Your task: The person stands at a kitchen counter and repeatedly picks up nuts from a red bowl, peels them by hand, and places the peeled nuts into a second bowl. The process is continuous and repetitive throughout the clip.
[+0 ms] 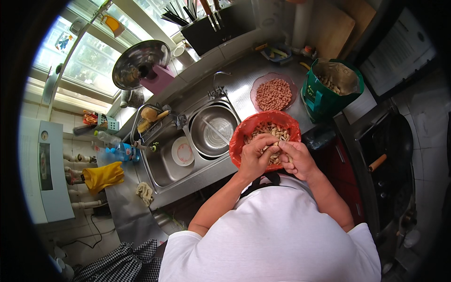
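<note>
Above a red plastic bag [243,132] spread wide with peanut shells [269,127] inside, both my hands meet at the fingertips. My left hand [258,153] and my right hand [299,158] pinch a small peanut [276,143] between them, mostly covered by the fingers. The right hand's lower fingers curl in, with something pale showing at them. Just beyond the bag, a pink-tinted clear dish [253,92] holds a heap of shelled peanuts [274,94]. Unshelled peanuts [330,84] show inside a green bag [313,95] standing open to the right.
Left is a double steel sink [160,176] with a steel basin [213,130] and a white plate [183,151]. Yellow rubber gloves [102,176] hang farther left. A wok [398,141] sits on the stove at right. Behind the sink rests a large steel lid [135,58].
</note>
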Demonstrator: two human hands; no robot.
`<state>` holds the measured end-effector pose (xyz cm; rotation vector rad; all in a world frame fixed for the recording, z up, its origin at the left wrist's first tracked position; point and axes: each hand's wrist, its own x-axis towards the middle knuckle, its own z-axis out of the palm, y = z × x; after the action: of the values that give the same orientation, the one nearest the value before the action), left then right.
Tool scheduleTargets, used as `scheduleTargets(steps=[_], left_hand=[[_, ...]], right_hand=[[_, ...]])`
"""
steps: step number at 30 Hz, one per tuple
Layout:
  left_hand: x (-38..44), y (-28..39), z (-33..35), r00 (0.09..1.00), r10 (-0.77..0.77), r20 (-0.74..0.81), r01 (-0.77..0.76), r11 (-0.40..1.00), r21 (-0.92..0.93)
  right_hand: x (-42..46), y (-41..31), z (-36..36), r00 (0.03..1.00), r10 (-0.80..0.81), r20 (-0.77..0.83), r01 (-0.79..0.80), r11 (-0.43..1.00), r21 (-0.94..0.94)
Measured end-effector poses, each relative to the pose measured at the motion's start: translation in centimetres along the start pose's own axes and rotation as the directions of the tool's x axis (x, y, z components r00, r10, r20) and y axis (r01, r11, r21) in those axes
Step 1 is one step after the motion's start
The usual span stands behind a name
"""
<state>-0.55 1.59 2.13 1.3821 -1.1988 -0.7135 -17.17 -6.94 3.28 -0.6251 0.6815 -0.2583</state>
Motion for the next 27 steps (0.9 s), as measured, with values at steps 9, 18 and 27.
scheduleTargets(steps=[9, 18, 27], left_hand=[[0.7, 0.2, -0.3, 0.989, -0.042, 0.141, 0.06, 0.99, -0.125], [1.0, 0.4, -0.9, 0.966, -0.13, 0.224, 0.171, 0.969, -0.177], [1.3, 0.0, -1.3, 0.927, -0.185, 0.326, 0.257, 0.947, -0.194]], right_hand=[[-0.3, -0.3, 0.4, 0.997, 0.074, 0.036, -0.079, 0.985, 0.152], [0.0, 0.4, 0.0, 0.995, 0.08, 0.062, -0.089, 0.984, 0.157], [0.2, 0.2, -0.3, 0.988, 0.126, 0.087, -0.139, 0.976, 0.166]])
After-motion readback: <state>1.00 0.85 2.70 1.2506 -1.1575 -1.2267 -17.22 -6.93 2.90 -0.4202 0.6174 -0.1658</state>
